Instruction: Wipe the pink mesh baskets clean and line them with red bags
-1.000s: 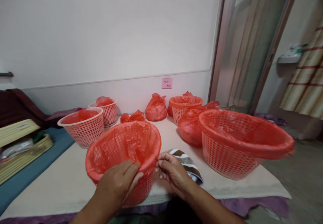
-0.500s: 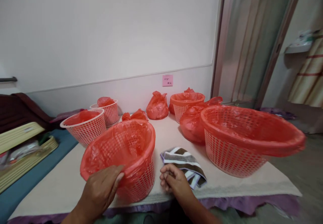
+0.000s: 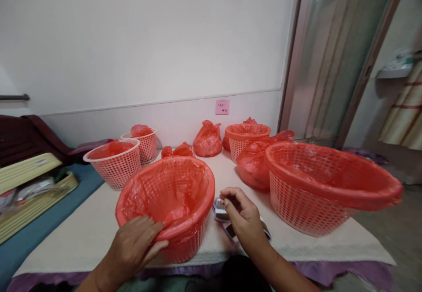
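Observation:
A lined plastic basket stands in front of me, a red plastic bag folded over its rim. My left hand grips the near rim, fingers over the inside and thumb on the outer side. Just right of the basket, my right hand is raised with its fingers curled in toward the thumb; I see nothing in it. Beneath that hand lies a folded striped cloth, largely covered by the hand.
A bigger lined basket stands at right, beside a tied red bag. Behind are another lined basket and a knotted red bag. Two pale baskets are at left, the nearer one lined. A pink note is on the wall.
The basket is more upright and slightly farther right, with my left hand still on its rim. My right hand has risen away from the table edge and now covers more of the cloth.

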`<state>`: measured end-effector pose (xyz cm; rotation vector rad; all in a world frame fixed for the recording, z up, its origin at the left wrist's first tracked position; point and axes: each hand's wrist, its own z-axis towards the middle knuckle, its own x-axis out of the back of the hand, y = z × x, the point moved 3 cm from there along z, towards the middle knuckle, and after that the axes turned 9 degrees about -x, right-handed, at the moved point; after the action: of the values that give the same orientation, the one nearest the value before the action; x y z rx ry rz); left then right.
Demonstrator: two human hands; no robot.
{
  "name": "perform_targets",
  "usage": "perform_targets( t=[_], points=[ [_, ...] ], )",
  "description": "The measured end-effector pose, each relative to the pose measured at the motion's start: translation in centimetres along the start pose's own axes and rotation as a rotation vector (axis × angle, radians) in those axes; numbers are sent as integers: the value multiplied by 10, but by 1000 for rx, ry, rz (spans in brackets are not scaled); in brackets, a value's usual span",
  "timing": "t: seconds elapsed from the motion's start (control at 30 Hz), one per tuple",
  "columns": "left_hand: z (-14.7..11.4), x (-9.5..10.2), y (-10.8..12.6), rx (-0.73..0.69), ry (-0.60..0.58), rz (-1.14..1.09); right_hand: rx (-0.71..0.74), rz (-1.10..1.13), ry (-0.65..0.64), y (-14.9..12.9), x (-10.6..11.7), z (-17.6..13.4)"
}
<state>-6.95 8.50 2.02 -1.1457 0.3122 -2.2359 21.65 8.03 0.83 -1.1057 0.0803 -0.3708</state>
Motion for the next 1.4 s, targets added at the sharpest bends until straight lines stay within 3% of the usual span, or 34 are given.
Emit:
perform_targets(
  t=[0.17, 0.23, 0.4, 0.57, 0.67, 0.73, 0.8, 0.93, 1.0, 1.2, 1.4],
  points=[
    [-1, 1, -1, -1, -25, -21, 491, -338, -183, -46, -12, -14],
    [3, 2, -1, 1, -26, -23, 614, -492, -290, -55, -23, -18],
    [7, 4, -1, -29, -23, -25, 648, -644, -484, -40, -46, -11],
    [-2, 8, 0, 17, -11, -60, 573, -549, -506, -26, -49, -1],
    [-18, 15, -5, 182, 14, -29, 553, -509, -513, -29, -46, 2],
    [-33, 22, -11, 371, 84, -47, 560, -497, -504, -32, -44, 2],
    [-50, 27, -20, 639, 199, -133, 583, -501, -489, -33, -44, 0],
    [-83, 22, -40, 1368, 517, -590, 652, -534, -461, -32, -44, -6],
    [-86, 16, -45, 1565, 567, -788, 696, -559, -441, -29, -44, -9],
    [-63, -1, -48, 1632, 512, -1193, 810, -674, -345, -23, -40, -13],
    [-47, -7, -50, 1605, 556, -1372, 806, -709, -339, -26, -40, -12]
  ],
)
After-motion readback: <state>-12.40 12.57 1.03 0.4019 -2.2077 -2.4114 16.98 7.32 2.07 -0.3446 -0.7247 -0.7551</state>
